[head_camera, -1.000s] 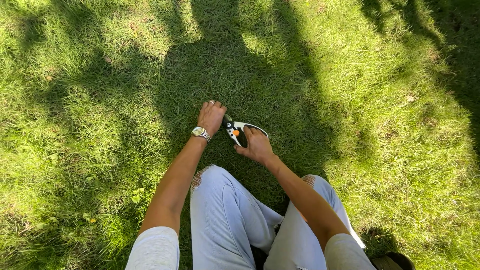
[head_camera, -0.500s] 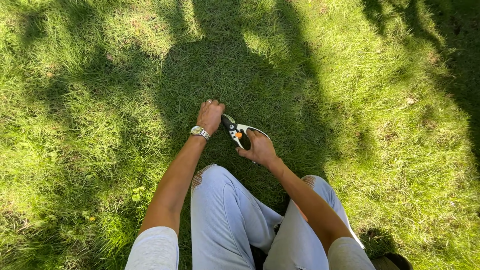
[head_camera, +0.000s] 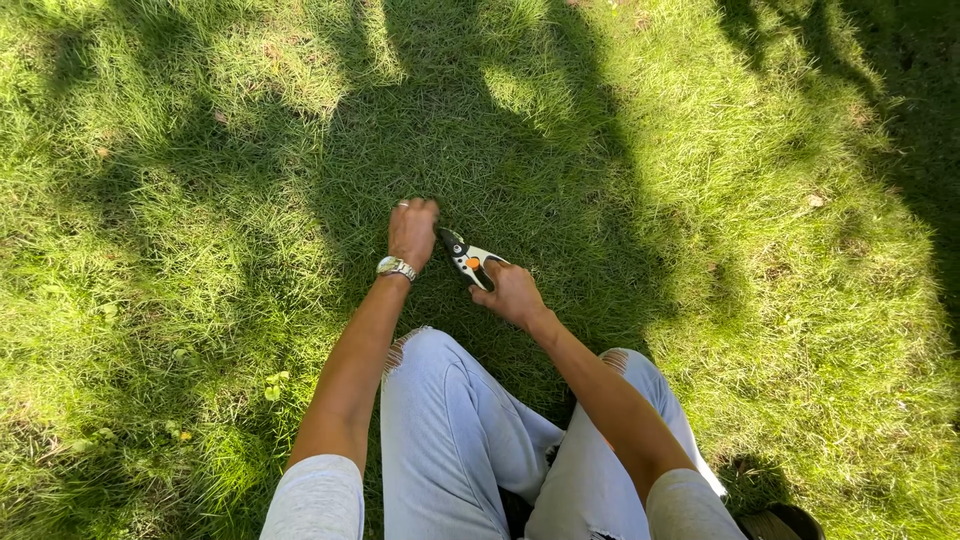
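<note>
Small pruning shears (head_camera: 468, 259) are held low over the grass (head_camera: 200, 200) in the right hand (head_camera: 510, 293), grip clenched around the handles. A tuft is pinched by the left hand (head_camera: 413, 230). The shears are judged light, rigid, best gripped by the handles

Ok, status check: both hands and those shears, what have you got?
Left hand fisted down in the grass, watch on wrist. Right hand gripping pruning shears, blades pointing toward left hand. Nothing seen between them but grass.

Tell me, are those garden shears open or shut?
Cannot tell: the shears are small and in shadow, their handles inside the right hand, the tip toward the left hand.
</note>
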